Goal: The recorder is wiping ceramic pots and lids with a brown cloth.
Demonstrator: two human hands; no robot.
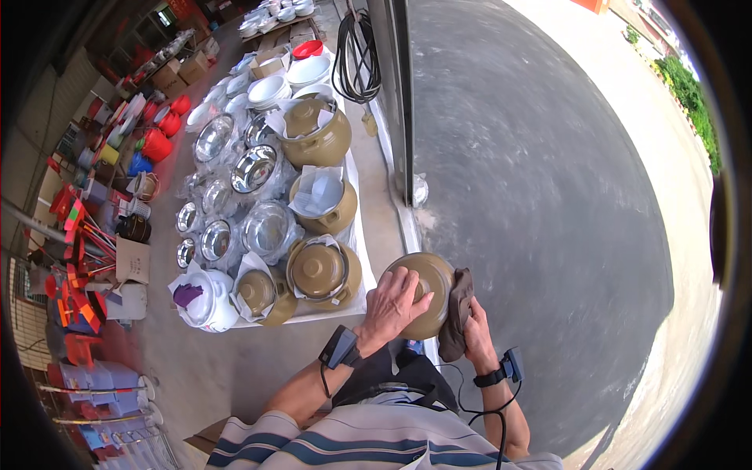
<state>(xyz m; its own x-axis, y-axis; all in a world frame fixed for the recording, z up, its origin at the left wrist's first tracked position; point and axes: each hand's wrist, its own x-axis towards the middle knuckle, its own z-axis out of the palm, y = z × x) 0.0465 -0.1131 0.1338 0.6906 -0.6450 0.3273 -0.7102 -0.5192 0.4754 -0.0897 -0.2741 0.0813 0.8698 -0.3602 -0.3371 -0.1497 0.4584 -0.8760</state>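
Note:
My left hand (395,299) grips the knob of a round brown ceramic pot lid (432,314) in front of my body. In my right hand (479,335) is a dark brown cloth (456,317), pressed against the lid's right edge. To the left, a brown clay pot (329,211) has white paper over its mouth and no lid on it. Nearest my left hand stands a lidded clay pot (346,276) with paper under its lid. A smaller lidded clay pot (258,294) and a larger one (317,138) share the same table.
The table's white cover (365,258) also bears plastic-wrapped steel basins (254,168), white bowls (269,91) and a white lidded pot (211,302) with a purple cloth (187,295). A metal post (399,100) with coiled black cable (356,59) rises beyond. Red buckets (155,144) stand left.

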